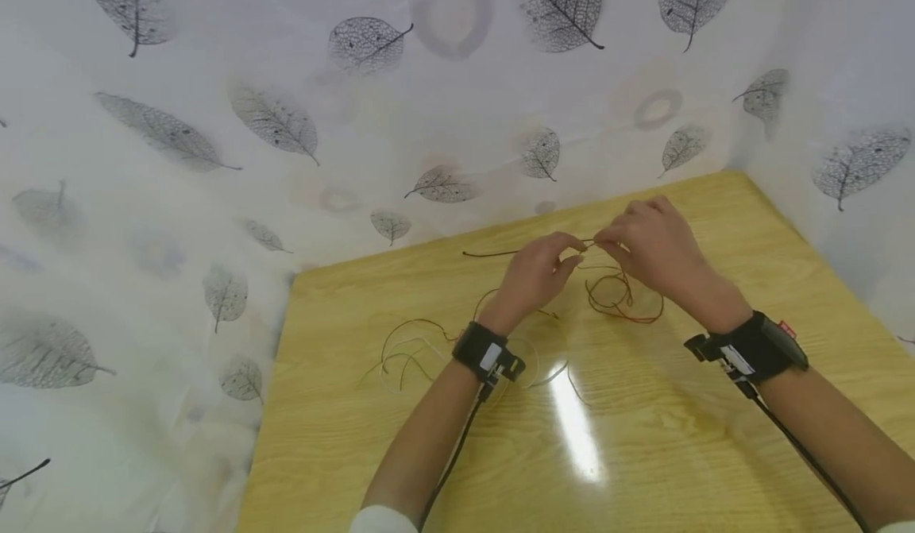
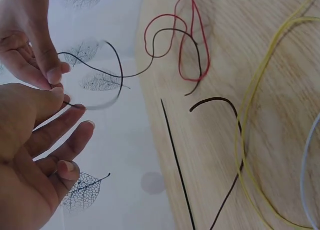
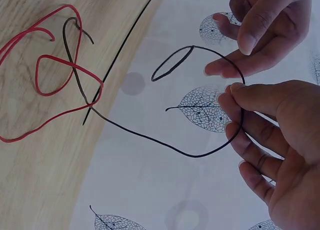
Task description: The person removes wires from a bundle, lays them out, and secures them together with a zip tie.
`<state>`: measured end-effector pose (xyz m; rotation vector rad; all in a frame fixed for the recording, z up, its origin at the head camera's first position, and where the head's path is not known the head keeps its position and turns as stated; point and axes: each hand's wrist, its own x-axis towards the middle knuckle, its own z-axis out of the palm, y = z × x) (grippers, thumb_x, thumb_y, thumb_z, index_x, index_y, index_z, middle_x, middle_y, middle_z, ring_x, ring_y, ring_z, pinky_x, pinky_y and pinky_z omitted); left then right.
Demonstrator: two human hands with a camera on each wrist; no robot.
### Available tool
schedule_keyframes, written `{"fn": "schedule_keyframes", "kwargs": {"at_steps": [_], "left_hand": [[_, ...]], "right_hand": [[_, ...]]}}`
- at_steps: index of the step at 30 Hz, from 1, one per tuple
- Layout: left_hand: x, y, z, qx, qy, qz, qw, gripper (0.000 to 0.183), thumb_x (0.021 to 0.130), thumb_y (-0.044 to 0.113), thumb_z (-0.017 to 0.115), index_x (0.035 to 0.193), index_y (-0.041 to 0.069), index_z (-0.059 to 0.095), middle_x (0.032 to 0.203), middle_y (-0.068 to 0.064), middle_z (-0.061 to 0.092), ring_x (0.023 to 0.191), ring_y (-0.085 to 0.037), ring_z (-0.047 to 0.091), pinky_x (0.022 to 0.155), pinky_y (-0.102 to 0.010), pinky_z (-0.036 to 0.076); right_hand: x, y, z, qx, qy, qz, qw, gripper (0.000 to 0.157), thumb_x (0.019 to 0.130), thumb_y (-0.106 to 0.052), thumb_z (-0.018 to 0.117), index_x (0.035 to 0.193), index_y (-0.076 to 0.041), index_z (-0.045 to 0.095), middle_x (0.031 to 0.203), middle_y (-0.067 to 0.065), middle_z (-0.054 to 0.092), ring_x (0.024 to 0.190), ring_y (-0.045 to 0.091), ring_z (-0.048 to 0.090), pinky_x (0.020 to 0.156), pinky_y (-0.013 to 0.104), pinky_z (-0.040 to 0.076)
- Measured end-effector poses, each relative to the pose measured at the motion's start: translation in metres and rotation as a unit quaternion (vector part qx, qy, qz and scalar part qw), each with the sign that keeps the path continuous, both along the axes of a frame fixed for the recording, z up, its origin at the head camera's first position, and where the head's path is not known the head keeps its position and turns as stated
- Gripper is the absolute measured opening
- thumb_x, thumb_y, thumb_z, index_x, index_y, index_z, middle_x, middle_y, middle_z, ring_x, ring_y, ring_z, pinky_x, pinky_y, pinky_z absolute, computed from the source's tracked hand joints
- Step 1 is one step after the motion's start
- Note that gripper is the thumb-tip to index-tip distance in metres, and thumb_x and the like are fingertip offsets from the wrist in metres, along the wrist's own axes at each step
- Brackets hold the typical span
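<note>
My right hand (image 3: pixel 280 135) pinches a thin dark cord (image 3: pixel 172 149) between thumb and index finger. The cord bends into a narrow loop on one side, and its other part runs back over the table. Close to the pinch, my left hand (image 2: pixel 37 150) has its thumb and index finger apart, with the cord passing by the fingertips. Its other fingers are loosely bent. In the head view both hands, left (image 1: pixel 532 275) and right (image 1: pixel 654 247), meet above the table's far edge. A tangled red cord (image 3: pixel 70 84) lies below the right hand, crossed by the dark cord.
Yellow cord (image 2: pixel 257 79), a white strand (image 2: pixel 305 160) and a brown cord (image 2: pixel 235 115) lie on the wooden table (image 1: pixel 343 453). A thin straight black strand (image 2: pixel 177 165) lies near the far edge. Leaf-patterned sheeting (image 1: pixel 214 199) stands behind and beside the table.
</note>
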<state>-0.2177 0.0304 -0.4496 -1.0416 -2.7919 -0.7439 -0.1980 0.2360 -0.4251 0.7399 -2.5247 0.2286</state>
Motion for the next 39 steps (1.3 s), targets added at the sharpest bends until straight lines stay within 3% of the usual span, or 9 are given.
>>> {"fn": "schedule_keyframes", "kwargs": {"at_steps": [4, 9, 16, 21, 26, 34, 39], "left_hand": [[0.002, -0.002, -0.003, 0.053, -0.039, 0.004, 0.9978, 0.016, 0.100, 0.025, 0.058, 0.108, 0.016, 0.069, 0.103, 0.006, 0.071, 0.065, -0.002, 0.058, 0.055, -0.016, 0.047], [0.005, 0.000, -0.004, 0.150, -0.123, -0.027, 0.9805, 0.015, 0.102, 0.019, 0.054, 0.111, 0.012, 0.063, 0.096, 0.004, 0.074, 0.058, 0.000, 0.060, 0.049, -0.015, 0.049], [0.010, -0.024, 0.005, 0.108, -0.099, 0.010, 0.9891, 0.016, 0.100, 0.025, 0.057, 0.103, 0.015, 0.069, 0.075, 0.012, 0.068, 0.050, -0.004, 0.052, 0.043, -0.018, 0.038], [0.013, -0.066, 0.012, 0.086, -0.086, 0.039, 0.9918, 0.015, 0.099, 0.029, 0.058, 0.100, 0.018, 0.069, 0.071, 0.014, 0.064, 0.048, -0.004, 0.051, 0.039, -0.019, 0.038], [0.017, -0.123, 0.015, 0.085, -0.044, 0.069, 0.9931, 0.016, 0.097, 0.027, 0.061, 0.101, 0.016, 0.072, 0.073, 0.008, 0.068, 0.046, -0.008, 0.046, 0.042, -0.023, 0.037], [0.036, -0.202, 0.002, 0.099, -0.001, 0.124, 0.9873, 0.015, 0.097, 0.024, 0.062, 0.100, 0.014, 0.073, 0.076, 0.003, 0.068, 0.062, -0.012, 0.049, 0.057, -0.030, 0.042], [0.050, -0.240, -0.006, 0.090, 0.016, 0.161, 0.9827, 0.014, 0.095, 0.021, 0.065, 0.099, 0.011, 0.074, 0.080, -0.002, 0.072, 0.063, -0.014, 0.052, 0.057, -0.033, 0.043]], "right_hand": [[0.000, 0.002, 0.004, 0.003, 0.009, 0.011, 1.000, 0.007, 0.079, -0.018, 0.078, 0.086, -0.016, 0.080, 0.076, 0.003, 0.075, 0.079, 0.027, 0.061, 0.082, 0.048, 0.044], [-0.001, 0.003, 0.004, -0.004, 0.029, 0.025, 0.999, 0.008, 0.078, -0.016, 0.078, 0.086, -0.016, 0.080, 0.079, 0.003, 0.076, 0.083, 0.027, 0.061, 0.084, 0.047, 0.043], [-0.004, 0.004, 0.002, 0.007, 0.013, 0.021, 1.000, 0.011, 0.076, -0.021, 0.080, 0.086, -0.018, 0.080, 0.079, 0.003, 0.076, 0.084, 0.028, 0.062, 0.087, 0.049, 0.043], [-0.006, 0.020, 0.001, 0.002, 0.031, 0.011, 0.999, 0.018, 0.072, -0.018, 0.081, 0.090, -0.019, 0.081, 0.082, 0.003, 0.077, 0.082, 0.027, 0.062, 0.084, 0.049, 0.044], [-0.009, 0.030, 0.000, 0.000, 0.027, -0.016, 1.000, 0.017, 0.074, -0.020, 0.079, 0.091, -0.019, 0.081, 0.084, 0.005, 0.077, 0.086, 0.029, 0.062, 0.088, 0.050, 0.043], [-0.010, 0.024, -0.008, -0.007, 0.035, -0.001, 0.999, 0.018, 0.073, -0.020, 0.080, 0.091, -0.017, 0.081, 0.082, 0.007, 0.077, 0.083, 0.030, 0.061, 0.086, 0.052, 0.043], [-0.007, 0.018, -0.015, -0.014, 0.032, 0.015, 0.999, 0.020, 0.069, -0.019, 0.083, 0.089, -0.019, 0.082, 0.077, 0.007, 0.077, 0.082, 0.032, 0.061, 0.086, 0.053, 0.043]]}}
